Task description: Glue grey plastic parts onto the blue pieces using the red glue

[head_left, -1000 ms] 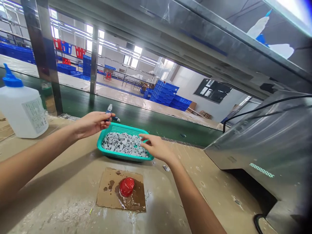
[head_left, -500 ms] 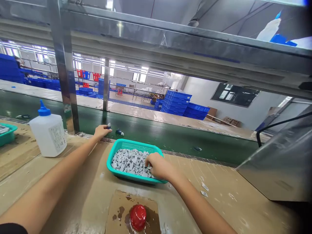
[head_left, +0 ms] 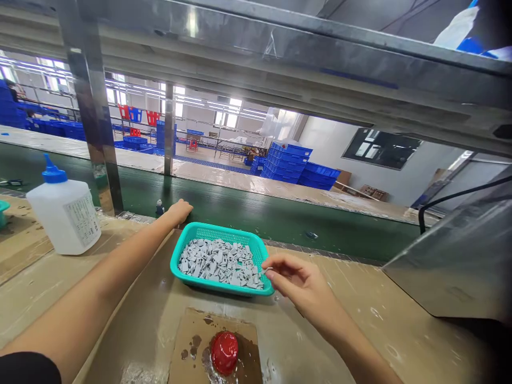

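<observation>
Basket rim (head_left: pixel 220 288) is lying beside my right hand (head_left: pixel 306 281) pinching grey piece (head_left: pixel 266 270); grip of left hand (head_left: pixel 181 210), well apart, I cannot tell.

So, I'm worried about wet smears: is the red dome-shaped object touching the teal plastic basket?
Apart: the head view shows cardboard and tan tabletop between the red dome-shaped object and the teal plastic basket.

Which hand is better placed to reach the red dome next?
Probably the right hand: it's nearer the red dome, by the green basket; the left hand is out over the green belt.
</observation>
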### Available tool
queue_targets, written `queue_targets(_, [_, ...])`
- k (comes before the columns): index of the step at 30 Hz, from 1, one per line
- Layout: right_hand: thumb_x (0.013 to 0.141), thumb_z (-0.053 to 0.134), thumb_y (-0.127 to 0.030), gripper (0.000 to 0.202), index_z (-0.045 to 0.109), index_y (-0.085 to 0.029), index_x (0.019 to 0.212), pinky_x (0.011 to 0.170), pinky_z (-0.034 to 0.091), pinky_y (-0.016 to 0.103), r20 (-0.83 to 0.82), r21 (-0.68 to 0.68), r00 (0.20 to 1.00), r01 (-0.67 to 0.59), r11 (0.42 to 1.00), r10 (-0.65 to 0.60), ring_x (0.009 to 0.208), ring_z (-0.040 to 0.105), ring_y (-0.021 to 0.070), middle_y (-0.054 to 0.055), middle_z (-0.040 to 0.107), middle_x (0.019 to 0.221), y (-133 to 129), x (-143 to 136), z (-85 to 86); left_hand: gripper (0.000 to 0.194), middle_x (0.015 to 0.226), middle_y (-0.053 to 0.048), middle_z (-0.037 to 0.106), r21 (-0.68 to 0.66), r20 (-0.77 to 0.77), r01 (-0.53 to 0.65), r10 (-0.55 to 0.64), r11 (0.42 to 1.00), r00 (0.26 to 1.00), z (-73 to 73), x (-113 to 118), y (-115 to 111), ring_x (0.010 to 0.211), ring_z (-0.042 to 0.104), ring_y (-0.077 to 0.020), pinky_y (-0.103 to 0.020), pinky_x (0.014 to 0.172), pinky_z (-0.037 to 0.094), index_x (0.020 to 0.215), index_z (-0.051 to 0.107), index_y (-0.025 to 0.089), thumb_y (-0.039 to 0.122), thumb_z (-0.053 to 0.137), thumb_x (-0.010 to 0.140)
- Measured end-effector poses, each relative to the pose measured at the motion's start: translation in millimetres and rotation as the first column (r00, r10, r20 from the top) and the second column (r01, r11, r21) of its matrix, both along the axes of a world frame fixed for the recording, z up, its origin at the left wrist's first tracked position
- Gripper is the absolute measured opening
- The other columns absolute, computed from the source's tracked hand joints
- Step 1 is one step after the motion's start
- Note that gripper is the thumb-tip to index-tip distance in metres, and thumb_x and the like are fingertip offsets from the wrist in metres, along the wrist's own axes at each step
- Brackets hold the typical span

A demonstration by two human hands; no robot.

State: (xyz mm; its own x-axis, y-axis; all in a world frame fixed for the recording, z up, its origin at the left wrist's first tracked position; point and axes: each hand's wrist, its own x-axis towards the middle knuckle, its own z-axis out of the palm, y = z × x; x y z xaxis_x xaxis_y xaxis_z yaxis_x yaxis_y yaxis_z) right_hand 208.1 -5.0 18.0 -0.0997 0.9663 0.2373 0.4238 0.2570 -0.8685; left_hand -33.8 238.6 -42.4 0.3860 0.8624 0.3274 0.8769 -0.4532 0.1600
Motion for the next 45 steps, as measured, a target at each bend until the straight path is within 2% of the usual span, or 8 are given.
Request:
queue_targets(8, [0.063,0.072,-0.033,0.026,0.055,-0.017,0.075,0.04,0.038,0.017,-0.474,-0.413,0.852,0.006,0.911,-0.221,0.047,0.054,0.0084,0.0,0.06,0.059,-63,7,-32.8,0.029,0.103,-0.01,0.059,0.012,0.392,-0.106,0.093,0.994,0.915,13.7,-8,-56,0.09,0.059,-0.0192,-0.03,0.081,0.044,0.105,0.053,0.015,0.023,0.034,0.084])
queue_targets(12, [0.06,0.076,-0.027,0.029,0.055,-0.014,0.077,0.049,0.044,0.016,-0.527,-0.518,0.794,-0.019,0.855,-0.302,0.051,0.059,0.0086,0.002,0.064,0.062,-82,4,-49.9,0.029,0.098,-0.006,0.061,-0.073,0.663,0.011,0.041,0.997,0.748,16.9,-11,-95,0.071,0.065,-0.0165,-0.028,0.071,0.048,0.102,0.054,0.018,0.033,0.039,0.081])
queue_targets(15, [0.058,0.076,-0.03,0.031,0.055,-0.013,0.074,0.042,0.043,0.016,-0.482,-0.536,0.833,-0.035,0.843,-0.271,0.047,0.059,0.0099,0.002,0.064,0.059,-86,0,-56.6,0.031,0.09,-0.005,0.062,-0.098,0.829,0.116,0.017,0.988,0.558,22.4,-11,-112,0.067,0.065,-0.0178,-0.031,0.069,0.05,0.097,0.057,0.018,0.038,0.049,0.074])
queue_targets(25, [0.069,0.065,-0.034,0.023,0.059,-0.012,0.076,0.037,0.032,0.016,-0.163,-0.455,0.98,0.025,0.89,-0.111,0.044,0.049,0.0067,0.0,0.057,0.06,-90,-7,-64.9,0.018,0.086,-0.003,0.059,-0.248,0.935,0.295,0.148,0.923,0.323,29.3,1,-127,0.061,0.064,-0.0142,-0.035,0.073,0.052,0.088,0.059,0.017,0.024,0.055,0.072])
queue_targets(30, [0.072,0.06,-0.023,0.01,0.066,-0.015,0.074,0.055,0.042,0.023,0.147,-0.206,0.988,0.078,0.975,-0.048,0.062,0.051,0.0121,0.004,0.058,0.076,-90,-8,-70.1,0.016,0.083,-0.002,0.059,-0.263,0.941,0.301,0.176,0.917,0.288,26.3,2,-126,0.062,0.064,-0.0133,-0.035,0.076,0.05,0.087,0.06,0.016,0.022,0.054,0.073])
queue_targets(41, [0.075,0.056,-0.015,0.009,0.065,-0.016,0.076,0.055,0.041,0.022,0.304,-0.154,0.952,0.085,0.984,-0.035,0.064,0.053,0.0128,0.004,0.06,0.076,-90,-8,-67.8,0.027,0.084,-0.005,0.065,-0.272,0.932,0.357,0.154,0.894,0.327,17.9,1,-128,0.079,0.063,-0.0156,-0.034,0.086,0.046,0.094,0.061,0.014,0.022,0.062,0.068])
queue_targets(43, [0.074,0.056,-0.014,0.009,0.065,-0.016,0.075,0.056,0.042,0.022,0.304,-0.148,0.952,0.09,0.985,-0.042,0.065,0.054,0.0133,0.005,0.06,0.076,-90,-8,-68.3,0.023,0.085,-0.005,0.064,-0.263,0.956,0.358,0.191,0.896,0.225,21.0,0,-129,0.079,0.063,-0.0156,-0.036,0.088,0.045,0.09,0.062,0.013,0.018,0.061,0.068])
queue_targets(45, [0.074,0.056,-0.013,0.01,0.065,-0.016,0.075,0.055,0.043,0.023,0.308,-0.14,0.95,0.098,0.985,-0.051,0.065,0.055,0.0134,0.005,0.06,0.076,-90,-9,-68.9,0.016,0.09,-0.004,0.063,-0.258,0.964,0.378,0.265,0.889,0.034,26.2,0,-130,0.08,0.063,-0.0167,-0.039,0.086,0.047,0.086,0.059,0.014,0.014,0.058,0.07])
